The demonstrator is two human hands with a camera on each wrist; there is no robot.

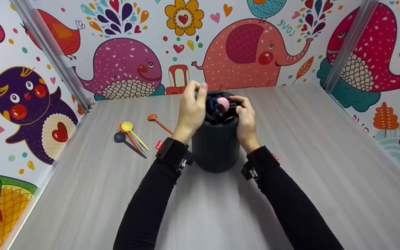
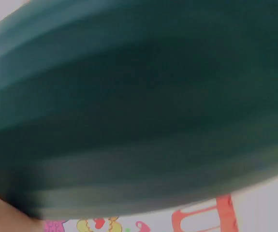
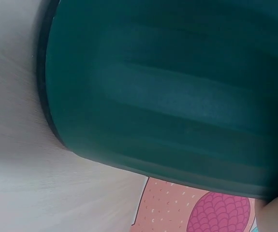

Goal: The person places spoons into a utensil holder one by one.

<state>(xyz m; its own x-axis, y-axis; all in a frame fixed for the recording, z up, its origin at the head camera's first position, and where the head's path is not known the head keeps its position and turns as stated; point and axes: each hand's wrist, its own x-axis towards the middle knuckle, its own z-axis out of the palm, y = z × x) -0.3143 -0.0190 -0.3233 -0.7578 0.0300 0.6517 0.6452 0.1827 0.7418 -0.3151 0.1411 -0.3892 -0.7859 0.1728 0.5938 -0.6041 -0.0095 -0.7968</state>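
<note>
A dark green cylindrical container (image 1: 215, 149) stands upright on the table, its ribbed side filling both wrist views. Inside its mouth are several glossy dark pieces (image 1: 218, 113) and a pink rounded piece (image 1: 223, 103). My left hand (image 1: 193, 111) is at the left of the rim, fingers bent and thumb raised, with a bit of a small teal thing (image 1: 196, 93) between them; most of it is hidden. At the right of the rim, my right hand (image 1: 246, 121) grips the container, its fingers curled over the edge.
Left of the container lies a bunch of small spoons, among them a yellow spoon (image 1: 127, 126) and a dark blue spoon (image 1: 119, 137). An orange-red spoon (image 1: 152, 117) lies apart, nearer the left hand. Walls with cartoon animals (image 1: 127, 66) enclose the grey table (image 1: 307, 156).
</note>
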